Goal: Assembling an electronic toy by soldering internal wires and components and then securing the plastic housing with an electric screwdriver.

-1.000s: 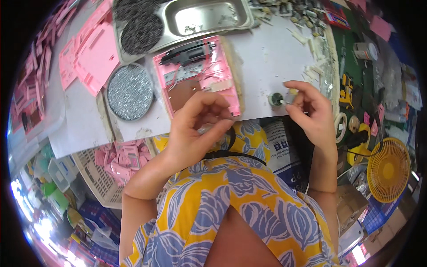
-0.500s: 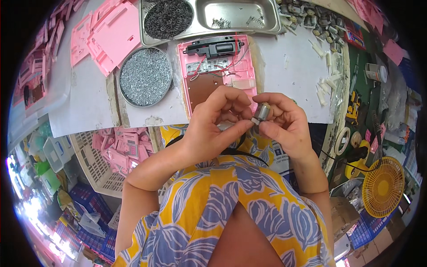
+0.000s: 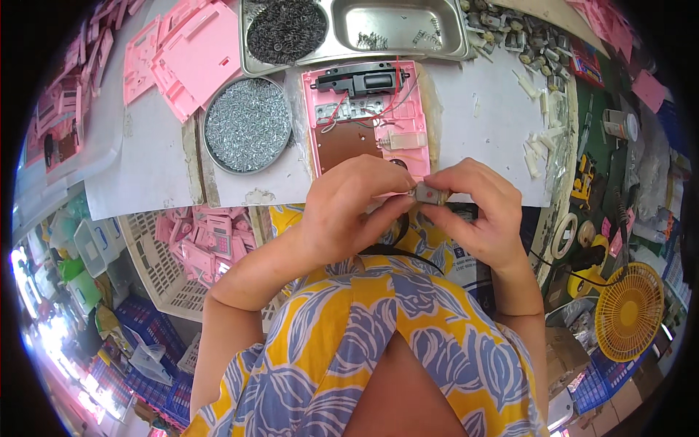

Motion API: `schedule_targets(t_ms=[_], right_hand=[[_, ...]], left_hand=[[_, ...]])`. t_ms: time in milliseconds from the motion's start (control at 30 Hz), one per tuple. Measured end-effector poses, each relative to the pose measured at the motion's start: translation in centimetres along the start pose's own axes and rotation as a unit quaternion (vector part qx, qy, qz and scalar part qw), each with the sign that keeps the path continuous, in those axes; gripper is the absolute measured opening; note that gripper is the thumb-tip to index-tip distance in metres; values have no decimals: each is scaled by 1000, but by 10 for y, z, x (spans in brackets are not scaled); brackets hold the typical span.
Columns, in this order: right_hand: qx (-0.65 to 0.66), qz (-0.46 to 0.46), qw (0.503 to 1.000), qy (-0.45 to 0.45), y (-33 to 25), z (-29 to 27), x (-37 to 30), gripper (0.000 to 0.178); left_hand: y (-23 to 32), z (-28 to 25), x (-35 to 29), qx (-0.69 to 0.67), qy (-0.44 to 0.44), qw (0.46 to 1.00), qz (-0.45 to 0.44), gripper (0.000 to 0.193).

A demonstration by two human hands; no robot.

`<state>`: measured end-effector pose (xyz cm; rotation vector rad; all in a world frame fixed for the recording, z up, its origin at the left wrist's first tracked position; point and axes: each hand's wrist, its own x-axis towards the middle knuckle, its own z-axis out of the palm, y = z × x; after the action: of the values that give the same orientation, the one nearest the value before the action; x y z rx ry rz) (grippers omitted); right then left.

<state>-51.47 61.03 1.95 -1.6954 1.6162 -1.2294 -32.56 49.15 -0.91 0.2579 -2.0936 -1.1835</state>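
A small silver motor (image 3: pixel 430 194) lies sideways between my two hands, just in front of a pink plastic housing (image 3: pixel 407 109). My left hand (image 3: pixel 353 204) pinches its left end between thumb and fingertips. Thumb and forefinger of my right hand (image 3: pixel 483 211) grip the right end. Inside the housing are a long black part (image 3: pixel 366 81), a brown board (image 3: pixel 348 148), a metal plate and thin red and dark wires. A whitish plastic piece (image 3: pixel 408 140) sits at its right side. My left hand overlaps the housing's near edge.
A round dish of small metal screws (image 3: pixel 247 162) stands left of the housing. Beyond is a steel tray (image 3: pixel 408 54) with dark springs. More motors (image 3: pixel 524 36) are heaped at the far right, white plastic pieces (image 3: pixel 535 153) nearer. A crate (image 3: pixel 149 266) holds pink parts.
The motor has been turned from nearly upright to lying sideways between my fingers. Both hands have shifted their grip around it, and the whole view has moved slightly.
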Motion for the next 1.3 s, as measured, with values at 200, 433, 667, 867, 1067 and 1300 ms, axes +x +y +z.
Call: schedule_targets(t_ms=[200,433,667,867,1067,1300], right_hand=[[21,-78,996,45,5,10,1,39],[-32,-128,990,50,5,11,4,41],[-68,-123,988,66,22,5,1,41],[-90,-116,985,85,24,-3,-3,39],[-85,-98,987,100,21,-8,2,37],[-109,59,992,24,46,-5,25,25]], left_hand=[[1,-8,2,-117,-22,990,-77,21],[1,-7,4,-31,-24,999,-26,20],[-19,-20,22,-21,48,988,-143,18],[-32,-1,59,404,-57,912,-39,22],[-44,11,58,368,-58,928,14,16],[-51,-35,8,28,74,985,-156,6]])
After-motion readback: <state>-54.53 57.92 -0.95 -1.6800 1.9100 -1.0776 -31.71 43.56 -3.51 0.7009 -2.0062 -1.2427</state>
